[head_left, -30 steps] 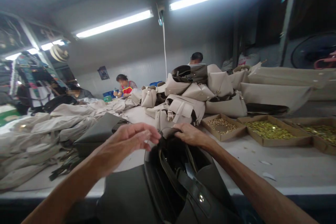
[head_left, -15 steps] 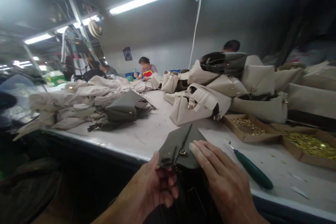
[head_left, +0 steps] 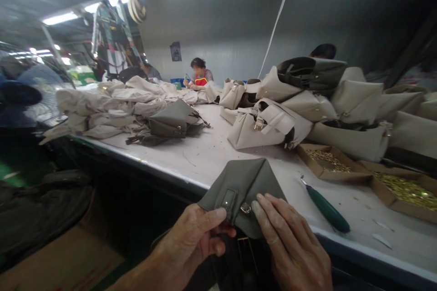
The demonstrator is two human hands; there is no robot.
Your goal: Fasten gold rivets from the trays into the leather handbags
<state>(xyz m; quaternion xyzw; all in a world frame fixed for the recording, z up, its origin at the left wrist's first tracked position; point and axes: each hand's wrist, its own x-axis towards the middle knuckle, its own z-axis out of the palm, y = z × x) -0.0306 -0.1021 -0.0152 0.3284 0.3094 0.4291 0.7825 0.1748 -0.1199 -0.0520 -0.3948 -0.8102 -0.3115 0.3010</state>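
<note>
A dark grey-green bag (head_left: 246, 177) is held at the front edge of the table, with a small metal fitting (head_left: 245, 208) on its surface. My left hand (head_left: 196, 232) pinches its left side, thumb on top beside a stitched tab (head_left: 229, 201) and fingers curled below. My right hand (head_left: 290, 236) lies along the bag's right side, fingers together and pressing on it; its thumb is hidden. Under the bag, a dark strap with a metal buckle (head_left: 247, 252) hangs in shadow. A green-handled hook tool (head_left: 327, 209) lies to the right of my right hand.
Cardboard trays of small brass parts (head_left: 328, 162) and yellow metal pieces (head_left: 406, 191) stand at right. Beige bags (head_left: 259, 132) are piled behind. Another grey-green bag (head_left: 169, 120) lies left, near beige fabric pieces (head_left: 119, 104). A person in a red apron (head_left: 201, 77) sits at the far side.
The bag has turned so that more of its face and the stitched tab show. My left thumb has moved onto the tab. The view has shifted down and left.
</note>
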